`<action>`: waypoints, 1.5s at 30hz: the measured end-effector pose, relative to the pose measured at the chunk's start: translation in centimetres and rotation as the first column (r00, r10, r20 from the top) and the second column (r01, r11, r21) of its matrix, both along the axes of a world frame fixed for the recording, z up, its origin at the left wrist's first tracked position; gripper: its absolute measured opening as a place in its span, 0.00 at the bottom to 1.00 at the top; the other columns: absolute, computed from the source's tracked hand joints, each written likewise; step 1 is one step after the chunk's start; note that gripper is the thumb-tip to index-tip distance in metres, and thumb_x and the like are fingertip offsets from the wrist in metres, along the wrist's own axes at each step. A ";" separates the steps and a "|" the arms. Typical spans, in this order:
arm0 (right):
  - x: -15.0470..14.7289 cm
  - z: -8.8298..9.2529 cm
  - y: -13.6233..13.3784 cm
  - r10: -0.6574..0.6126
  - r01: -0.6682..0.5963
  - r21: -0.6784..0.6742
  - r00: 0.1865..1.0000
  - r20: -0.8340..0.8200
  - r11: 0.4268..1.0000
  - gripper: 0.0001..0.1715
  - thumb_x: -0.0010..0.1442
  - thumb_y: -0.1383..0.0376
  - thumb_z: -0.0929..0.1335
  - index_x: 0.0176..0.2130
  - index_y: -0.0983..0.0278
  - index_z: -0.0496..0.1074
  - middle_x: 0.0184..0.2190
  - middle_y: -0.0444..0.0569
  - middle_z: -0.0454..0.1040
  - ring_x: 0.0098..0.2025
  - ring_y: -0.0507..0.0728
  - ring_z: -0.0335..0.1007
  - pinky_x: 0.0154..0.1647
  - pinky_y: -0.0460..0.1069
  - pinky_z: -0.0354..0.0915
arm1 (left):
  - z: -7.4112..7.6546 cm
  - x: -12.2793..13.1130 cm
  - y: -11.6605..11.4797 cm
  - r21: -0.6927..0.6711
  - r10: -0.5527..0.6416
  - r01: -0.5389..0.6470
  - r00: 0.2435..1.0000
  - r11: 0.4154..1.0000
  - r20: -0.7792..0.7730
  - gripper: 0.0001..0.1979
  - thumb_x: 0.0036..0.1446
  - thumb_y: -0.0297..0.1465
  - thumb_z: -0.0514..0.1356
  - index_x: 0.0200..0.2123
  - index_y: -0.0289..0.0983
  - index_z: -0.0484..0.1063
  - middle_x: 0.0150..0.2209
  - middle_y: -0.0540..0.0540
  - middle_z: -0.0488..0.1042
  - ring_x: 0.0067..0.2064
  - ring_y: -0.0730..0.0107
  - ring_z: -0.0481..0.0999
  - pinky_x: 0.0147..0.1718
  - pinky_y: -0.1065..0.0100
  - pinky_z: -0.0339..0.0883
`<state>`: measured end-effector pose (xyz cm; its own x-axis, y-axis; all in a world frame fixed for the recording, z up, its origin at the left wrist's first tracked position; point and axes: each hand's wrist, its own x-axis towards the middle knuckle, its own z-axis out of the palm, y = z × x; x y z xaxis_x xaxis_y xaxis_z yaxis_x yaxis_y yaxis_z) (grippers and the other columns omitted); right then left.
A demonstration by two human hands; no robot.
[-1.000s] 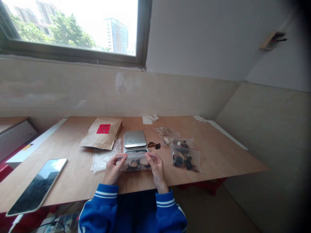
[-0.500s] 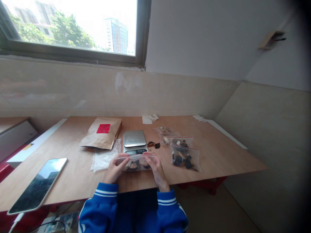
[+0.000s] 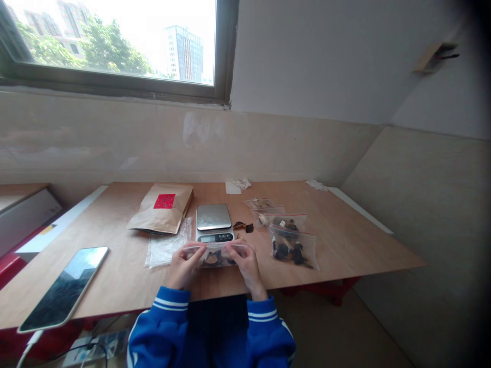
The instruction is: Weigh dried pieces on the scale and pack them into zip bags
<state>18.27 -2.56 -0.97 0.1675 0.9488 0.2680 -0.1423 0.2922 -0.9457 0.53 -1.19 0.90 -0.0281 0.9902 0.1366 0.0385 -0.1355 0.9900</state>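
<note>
Resealable plastic bag [image 3: 215,255] of dark dried pieces, held at the near side of the bench [image 3: 345,245], just in front of the digital scale [image 3: 214,217]. Left hand [image 3: 184,267] and right hand [image 3: 247,266] close together but apart, each pinching the bag's top edge between thumb and fingers, along the red-lined zip seal. Seal fully closed or partly open: impossible to tell from this view. Contents partly hidden behind the fingers. Bag touching the wood or slightly lifted: also hard to tell.

Just behind the hands, the scale, with nothing on its steel pan but its display lit dark. Blue sleeves [image 3: 163,319] with white stripes at the bench edge. Right of the scale, a small cluster of loose dried pieces [image 3: 243,226] on the bare wood, outside any bag. Farther right, two more filled bags of similar pieces, one [image 3: 293,250] overlapping another [image 3: 286,222], and a flatter bag [image 3: 261,203] with little inside, behind them. Bagged so far: at least three lots, plus this one in the hands at its seal; a few pieces left out. Left of the hands, a clear plastic sheet [image 3: 164,250], a brown paper pouch [image 3: 163,208] with a red label behind it, and a phone [image 3: 63,289] lying face up. Paper scraps [image 3: 236,186] along the far edge, under the window [image 3: 111,46].
</note>
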 end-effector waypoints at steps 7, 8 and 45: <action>0.1 0.9 -0.5 0.056 -0.056 -0.013 0.998 -0.007 0.998 0.11 0.52 0.57 0.71 0.30 0.63 0.73 0.27 0.44 0.75 0.31 0.54 0.72 0.31 0.46 0.69 | -1.2 -0.5 0.3 0.032 0.017 -0.014 0.998 0.999 -0.067 0.14 0.46 0.39 0.66 0.33 0.36 0.77 0.35 0.45 0.79 0.39 0.62 0.77 0.41 0.65 0.71; 0.0 0.9 -0.5 0.048 -0.048 -0.011 0.999 -0.005 0.999 0.11 0.52 0.58 0.71 0.30 0.63 0.73 0.27 0.44 0.75 0.31 0.54 0.72 0.31 0.46 0.69 | -1.4 -0.5 0.3 0.028 0.022 -0.020 0.997 0.999 -0.069 0.14 0.46 0.39 0.66 0.33 0.35 0.78 0.35 0.44 0.79 0.39 0.61 0.77 0.42 0.64 0.71; -0.2 0.7 -0.5 0.054 -0.060 0.035 0.990 0.133 0.998 0.08 0.52 0.61 0.71 0.28 0.64 0.76 0.27 0.46 0.76 0.31 0.54 0.73 0.35 0.47 0.69 | -0.2 0.4 -0.7 0.078 -0.093 0.108 0.980 0.991 -0.174 0.12 0.51 0.38 0.63 0.30 0.34 0.76 0.32 0.45 0.77 0.37 0.64 0.76 0.39 0.65 0.69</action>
